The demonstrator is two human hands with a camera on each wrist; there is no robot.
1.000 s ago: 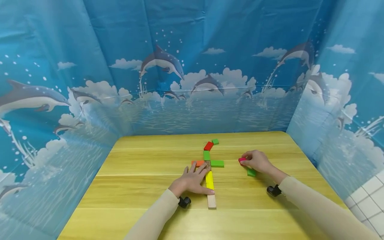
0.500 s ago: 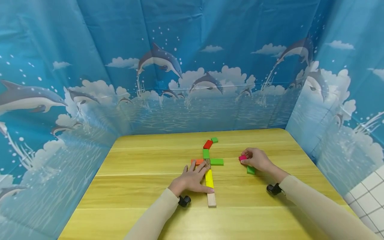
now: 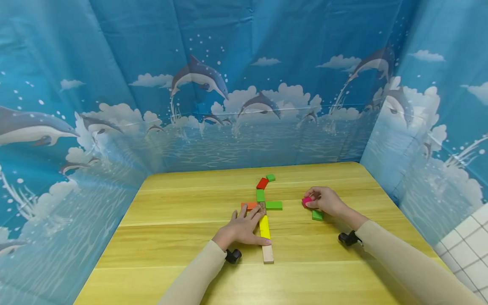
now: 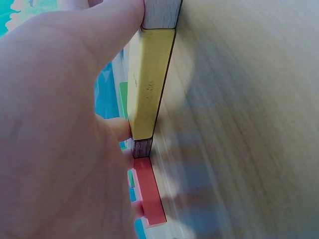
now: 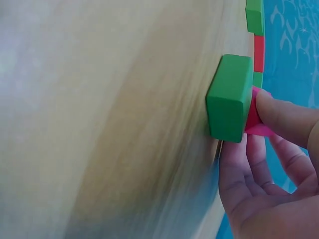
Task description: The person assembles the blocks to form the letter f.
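Note:
My left hand point(image 3: 242, 228) lies with spread fingers over a line of wooden blocks. Its thumb touches where the yellow block point(image 3: 264, 228) meets the pale wood block point(image 3: 268, 254), and its fingertips rest on the dark brown block point(image 3: 262, 207) and orange block point(image 3: 249, 206). Off to the right, my right hand point(image 3: 328, 201) pinches a small pink block point(image 3: 306, 201) between thumb and fingers. Close beside it is a green block point(image 5: 230, 99), standing nearer the camera in the right wrist view and partly covering the pink one.
A long green block point(image 3: 274, 206) extends right from the brown one. Beyond stand a short green block point(image 3: 260, 195), a tilted red block point(image 3: 262, 183) and a small green block point(image 3: 270, 177). A blue dolphin curtain point(image 3: 244, 84) surrounds the back and sides of the wooden table point(image 3: 160, 241).
The pink block has turned slightly in my right hand's pinch, near the same spot. My left hand stays in place on the blocks. The head view has shifted a little.

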